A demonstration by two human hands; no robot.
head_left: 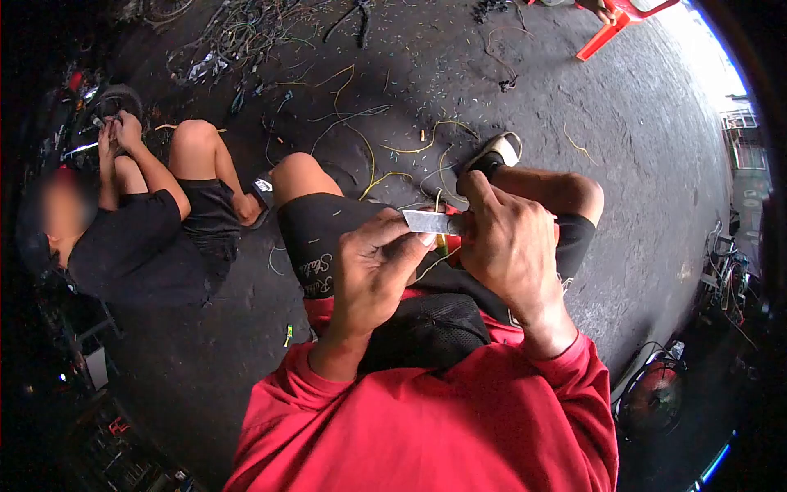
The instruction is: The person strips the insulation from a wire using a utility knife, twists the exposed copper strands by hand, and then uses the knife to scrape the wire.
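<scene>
**Position.** The person sits on the floor (648,164) with knees bent and both red sleeves drawn in over the lap. The two hands meet just above the black shorts (316,238).

**Left hand** (373,266). It is closed, with the thumb and fingertips pinched on a small flat silver blade (425,220). The blade lies roughly level, its far end reaching across to the other hand.

**Right hand** (508,246). It is closed in a fist, thumb raised along the top. A short piece of wire (443,243), red and yellow, shows at the gap between the two hands, just under the blade. The wire runs into the fist, and the rest of it is hidden by the fingers. Whether the blade edge actually touches the wire cannot be told.

**Lap.** A black mesh bag (430,328) rests against the red shirt, directly below both hands.

**Surroundings.**
- The floor is dark and rough, strewn with short clippings and longer loose strands, mostly yellow (373,160).
- A tangled heap of cables (238,37) lies well apart at the upper left.
- The person's foot wears a pale-soled shoe (496,154), just beyond the right hand.
- A second person (143,238) in a black shirt and shorts sits to the left, with both hands raised together near a dark round object.
- A red plastic chair (616,23) stands at the top edge.
- A floor fan (652,399) stands at the lower right.
</scene>
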